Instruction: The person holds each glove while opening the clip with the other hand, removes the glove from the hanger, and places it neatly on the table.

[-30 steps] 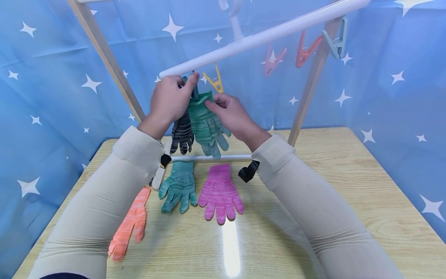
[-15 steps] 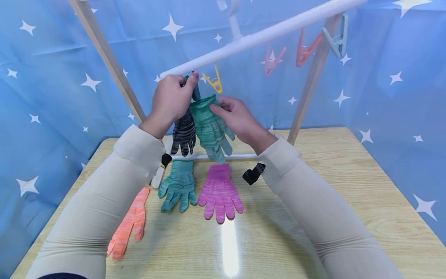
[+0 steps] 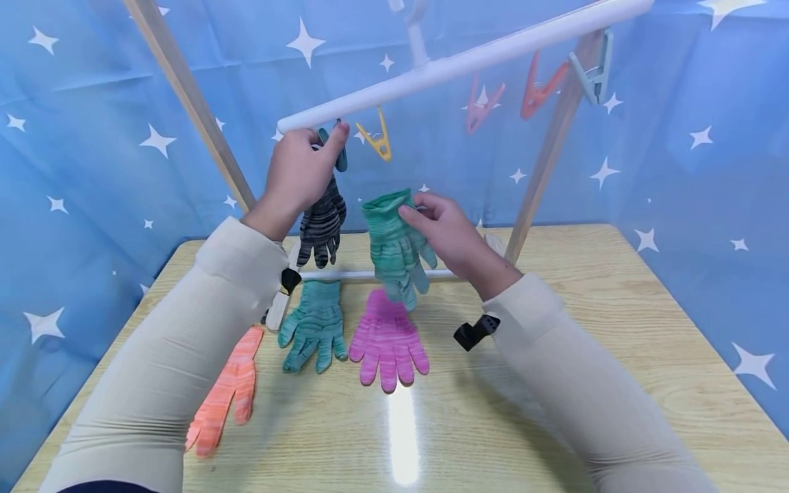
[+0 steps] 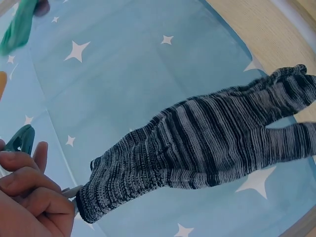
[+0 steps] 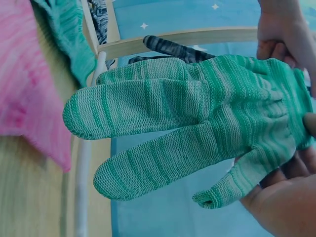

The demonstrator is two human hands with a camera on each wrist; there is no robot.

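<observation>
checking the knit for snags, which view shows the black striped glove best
The left wrist view: the black striped glove fills the frame, stitches plain. The head view shows it small, hanging beside the left hand. The right wrist view catches only slivers.

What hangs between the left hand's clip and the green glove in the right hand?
Only the yellow clip on the white rail, seen in the head view; below it, bare backdrop.

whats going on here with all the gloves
A person is working at a small drying rack on a table. The left hand pinches a teal clip on the white bar, where a black striped glove hangs. The right hand holds a green glove by its cuff, clear of the bar. Teal, pink and orange gloves lie on the table.
</observation>
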